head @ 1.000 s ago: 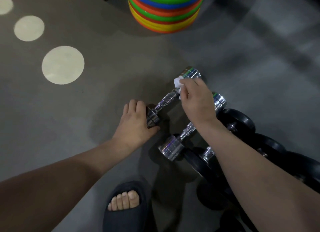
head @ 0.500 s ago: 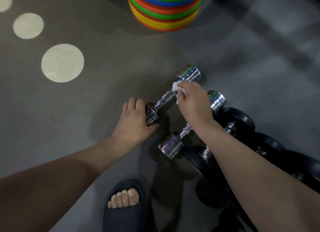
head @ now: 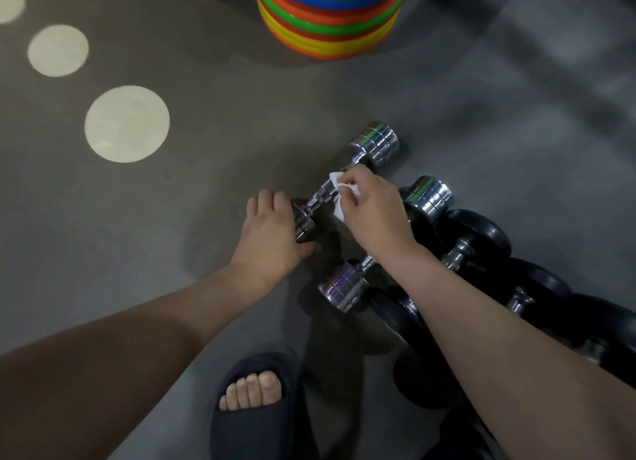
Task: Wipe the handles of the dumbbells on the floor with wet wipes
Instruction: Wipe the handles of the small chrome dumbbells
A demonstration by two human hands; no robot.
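Note:
A chrome dumbbell (head: 375, 143) lies slanted on the grey floor. My left hand (head: 272, 239) grips its near head and steadies it. My right hand (head: 371, 212) pinches a white wet wipe (head: 339, 198) against the middle of the dumbbell's knurled handle (head: 321, 195). A second chrome dumbbell (head: 344, 287) lies just to the right, its handle partly hidden under my right wrist.
Several black dumbbells (head: 481, 232) lie in a row at the lower right. A stack of coloured plastic discs (head: 330, 19) stands at the top. Pale round spots (head: 127, 124) mark the floor on the left. A foot in a dark slipper (head: 254, 401) is at the bottom.
My right hand has slid the wipe down the handle from the far head toward its middle. My left hand has stayed on the near head.

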